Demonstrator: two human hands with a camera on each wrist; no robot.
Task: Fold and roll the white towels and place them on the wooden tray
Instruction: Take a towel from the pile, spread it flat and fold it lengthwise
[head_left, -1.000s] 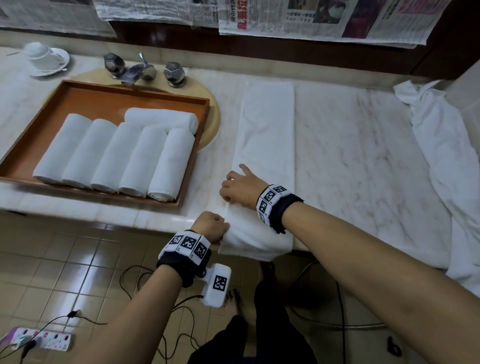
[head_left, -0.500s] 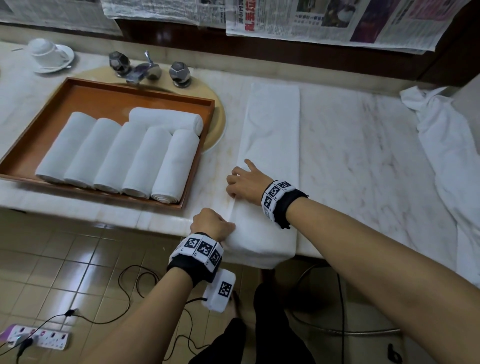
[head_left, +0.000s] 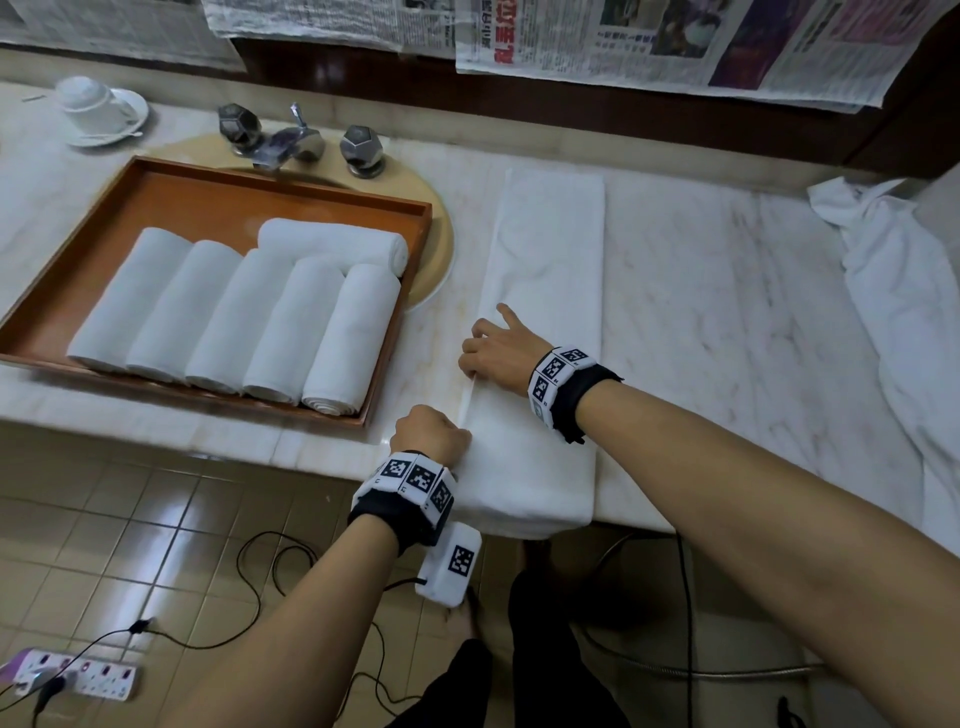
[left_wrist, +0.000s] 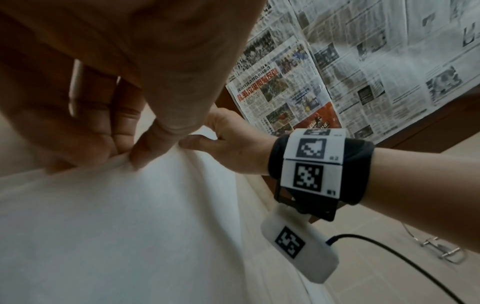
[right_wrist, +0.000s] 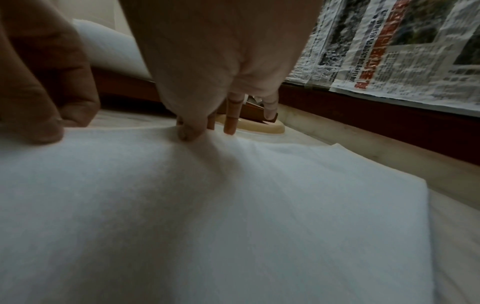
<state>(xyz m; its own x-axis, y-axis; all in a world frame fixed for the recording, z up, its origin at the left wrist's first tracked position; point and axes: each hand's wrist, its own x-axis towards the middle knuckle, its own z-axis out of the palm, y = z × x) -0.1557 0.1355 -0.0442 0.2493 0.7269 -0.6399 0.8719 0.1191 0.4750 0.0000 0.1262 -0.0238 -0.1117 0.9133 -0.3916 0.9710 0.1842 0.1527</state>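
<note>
A long folded white towel (head_left: 545, 291) lies lengthwise on the marble counter, its near end hanging over the front edge. My left hand (head_left: 431, 431) pinches the towel's left edge at the counter front; in the left wrist view its fingertips (left_wrist: 135, 158) nip the cloth (left_wrist: 116, 226). My right hand (head_left: 493, 348) grips the same edge a little farther back, index finger stretched out, and its thumb (right_wrist: 189, 131) presses into the towel (right_wrist: 233, 205). The wooden tray (head_left: 280, 179) at the left holds several rolled white towels (head_left: 260, 322).
A heap of loose white towels (head_left: 909, 312) lies at the counter's right end. Behind the tray stand a faucet (head_left: 291, 140) and a cup on a saucer (head_left: 98, 109). On the floor below are a power strip (head_left: 78, 680) and cables.
Both hands keep their hold on the towel's left edge and have barely shifted. The towel lies as before.
</note>
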